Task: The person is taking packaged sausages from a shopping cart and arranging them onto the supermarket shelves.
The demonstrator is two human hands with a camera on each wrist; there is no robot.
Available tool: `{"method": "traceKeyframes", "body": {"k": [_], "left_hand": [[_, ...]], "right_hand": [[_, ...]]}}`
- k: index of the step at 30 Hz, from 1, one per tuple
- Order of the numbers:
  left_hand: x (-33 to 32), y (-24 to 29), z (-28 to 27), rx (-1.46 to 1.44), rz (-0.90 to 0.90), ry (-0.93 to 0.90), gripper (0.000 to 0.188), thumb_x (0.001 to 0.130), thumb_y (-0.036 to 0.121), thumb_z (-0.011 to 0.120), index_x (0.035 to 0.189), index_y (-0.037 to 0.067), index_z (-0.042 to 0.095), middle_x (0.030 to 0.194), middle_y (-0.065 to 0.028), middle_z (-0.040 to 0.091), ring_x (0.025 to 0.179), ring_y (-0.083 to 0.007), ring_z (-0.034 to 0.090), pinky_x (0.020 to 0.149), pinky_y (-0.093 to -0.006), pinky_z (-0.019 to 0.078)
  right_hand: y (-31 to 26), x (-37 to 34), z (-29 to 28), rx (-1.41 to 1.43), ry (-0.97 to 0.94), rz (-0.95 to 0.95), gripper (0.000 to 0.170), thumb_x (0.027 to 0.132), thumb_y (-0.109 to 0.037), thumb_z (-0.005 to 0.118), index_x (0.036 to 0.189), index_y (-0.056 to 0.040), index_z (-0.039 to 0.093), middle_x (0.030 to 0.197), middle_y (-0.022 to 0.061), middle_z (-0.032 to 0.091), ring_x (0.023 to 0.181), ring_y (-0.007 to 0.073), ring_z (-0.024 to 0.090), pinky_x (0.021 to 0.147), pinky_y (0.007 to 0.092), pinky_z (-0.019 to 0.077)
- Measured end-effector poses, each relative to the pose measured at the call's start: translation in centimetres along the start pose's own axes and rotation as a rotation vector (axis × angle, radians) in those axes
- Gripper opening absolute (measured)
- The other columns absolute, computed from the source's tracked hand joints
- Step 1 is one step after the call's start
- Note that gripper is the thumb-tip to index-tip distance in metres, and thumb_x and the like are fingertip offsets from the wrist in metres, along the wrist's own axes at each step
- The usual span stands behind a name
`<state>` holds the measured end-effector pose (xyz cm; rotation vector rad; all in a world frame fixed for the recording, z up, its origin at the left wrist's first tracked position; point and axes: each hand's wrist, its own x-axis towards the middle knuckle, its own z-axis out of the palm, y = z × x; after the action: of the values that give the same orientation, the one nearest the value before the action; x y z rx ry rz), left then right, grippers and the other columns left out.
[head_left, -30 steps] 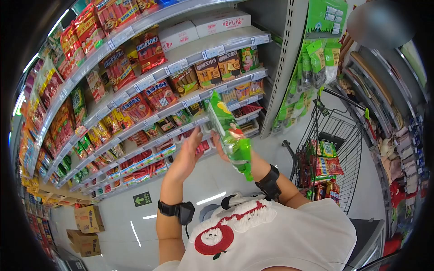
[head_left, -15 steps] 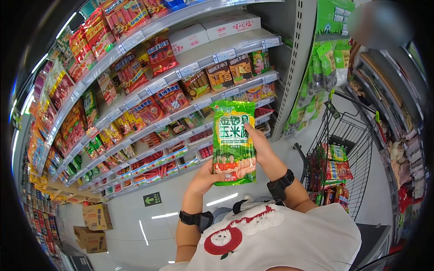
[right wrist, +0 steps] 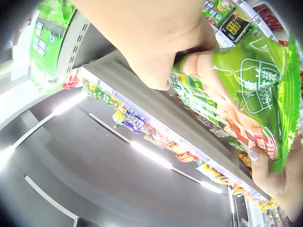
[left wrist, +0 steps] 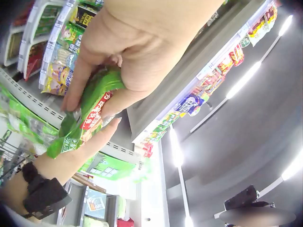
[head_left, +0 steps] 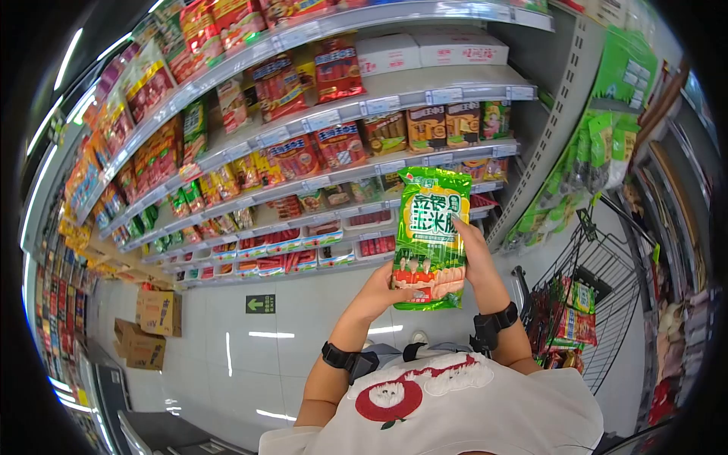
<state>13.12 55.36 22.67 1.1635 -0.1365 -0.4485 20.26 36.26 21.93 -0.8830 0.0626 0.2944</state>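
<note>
A green plastic packet of sausages (head_left: 431, 243), with yellow and white printing and sausages pictured low on its front, is held upright before the chest, front toward the head camera. My left hand (head_left: 377, 293) grips its lower left corner, thumb on the front. At its right edge my right hand (head_left: 476, 254) holds on, thumb over the front and the other fingers hidden behind. In the left wrist view the packet (left wrist: 90, 111) shows edge-on between thumb and fingers. The right wrist view has its crimped green end (right wrist: 284, 104) close up.
Shelves (head_left: 318, 182) of packaged sausages rise ahead and to the left. A black wire shopping cart (head_left: 599, 326) with several packets in it stands at the right. Cardboard boxes (head_left: 158, 312) sit on the floor at the left. Green bags (head_left: 607, 148) hang at the shelf end.
The packet was first edge-on at the right hand, with the left hand apart from it. It turned front-on and the left hand took its lower corner. The view then swung right slightly.
</note>
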Motion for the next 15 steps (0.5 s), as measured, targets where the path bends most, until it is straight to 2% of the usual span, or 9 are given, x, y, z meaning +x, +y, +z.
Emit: {"method": "traceKeyframes", "body": {"k": [9, 15], "left_hand": [[-1.0, 0.5, -1.4, 0.035, 0.067, 0.097, 0.063, 0.066, -0.003, 0.069, 0.122, 0.001, 0.040, 0.113, -0.0073, 0.055, 0.101, -0.0156, 0.055, 0.087, -0.0300, 0.0452], [-1.3, 0.6, -2.3, 0.041, 0.089, 0.046, 0.062, 0.067, -0.005, 0.066, 0.122, 0.001, 0.040, 0.114, -0.0071, 0.054, 0.102, -0.0155, 0.054, 0.088, -0.0300, 0.0444]], "right_hand": [[2.0, -1.0, 1.3, -0.052, -0.091, 0.123, 0.034, 0.083, -0.012, 0.057, 0.112, 0.0022, 0.047, 0.103, 0.0102, 0.058, 0.088, 0.0170, 0.060, 0.074, 0.0301, 0.0514], [2.9, -1.1, 2.1, -0.057, -0.047, 0.128, 0.035, 0.081, -0.009, 0.059, 0.113, 0.0004, 0.048, 0.102, 0.0099, 0.059, 0.087, 0.0170, 0.061, 0.075, 0.0301, 0.0504]]}}
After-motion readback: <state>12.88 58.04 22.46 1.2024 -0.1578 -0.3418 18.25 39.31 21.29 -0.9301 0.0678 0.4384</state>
